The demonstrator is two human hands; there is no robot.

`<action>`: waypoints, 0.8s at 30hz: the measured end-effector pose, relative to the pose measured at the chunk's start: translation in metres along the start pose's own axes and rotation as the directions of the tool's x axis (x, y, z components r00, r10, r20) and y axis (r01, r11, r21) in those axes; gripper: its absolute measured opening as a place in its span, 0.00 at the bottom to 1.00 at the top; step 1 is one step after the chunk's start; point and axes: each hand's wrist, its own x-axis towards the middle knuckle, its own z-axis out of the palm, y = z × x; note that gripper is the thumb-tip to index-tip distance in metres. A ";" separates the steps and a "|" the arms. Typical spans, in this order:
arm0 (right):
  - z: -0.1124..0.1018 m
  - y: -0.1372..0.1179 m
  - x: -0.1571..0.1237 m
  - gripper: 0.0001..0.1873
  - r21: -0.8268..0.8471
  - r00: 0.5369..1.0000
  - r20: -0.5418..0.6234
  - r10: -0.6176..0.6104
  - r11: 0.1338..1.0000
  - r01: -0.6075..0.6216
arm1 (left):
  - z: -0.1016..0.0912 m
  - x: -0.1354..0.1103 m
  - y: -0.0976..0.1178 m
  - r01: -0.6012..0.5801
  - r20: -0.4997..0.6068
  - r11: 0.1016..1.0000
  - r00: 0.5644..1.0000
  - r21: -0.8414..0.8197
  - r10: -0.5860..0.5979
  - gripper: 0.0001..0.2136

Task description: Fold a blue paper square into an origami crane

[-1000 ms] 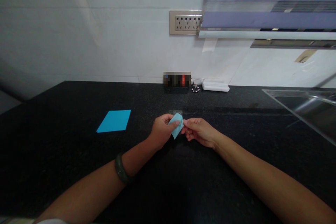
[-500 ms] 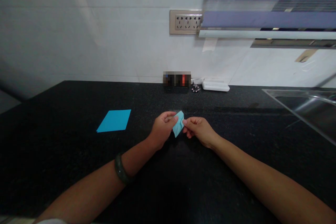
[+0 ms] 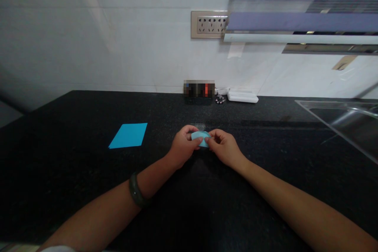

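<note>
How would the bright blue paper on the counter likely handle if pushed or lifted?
The bright blue paper looks thin and flat, so probably light and bendy. Lying on the glossy counter, it would likely slide rather than tip.

A black countertop [image 3: 73, 173] bears blue paper [image 3: 128, 135], a pixelated object [image 3: 199, 89], beads [image 3: 220, 99], a white bar [image 3: 242, 96].

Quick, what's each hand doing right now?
Left hand: closed, holding the light blue paper.
Right hand: closed, pinching that paper's right end.

No legible text or numbers, apparently, with the dark object [image 3: 199, 89] pixelated.
</note>
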 end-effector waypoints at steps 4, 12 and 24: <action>-0.002 -0.002 -0.005 0.06 -0.267 0.979 -0.069 -0.193 0.949 0.168 | -0.001 -0.002 0.001 -0.180 0.004 0.936 0.982 0.304 0.187 0.10; -0.008 -0.003 -0.008 0.08 -0.557 0.886 -0.056 -0.460 0.751 0.355 | 0.002 -0.010 0.004 -0.373 0.027 0.743 0.901 0.556 0.432 0.11; -0.015 0.004 -0.002 0.08 -0.458 0.814 -0.113 -0.570 0.757 0.467 | 0.001 -0.016 0.011 -0.320 0.135 0.942 0.943 0.102 0.306 0.17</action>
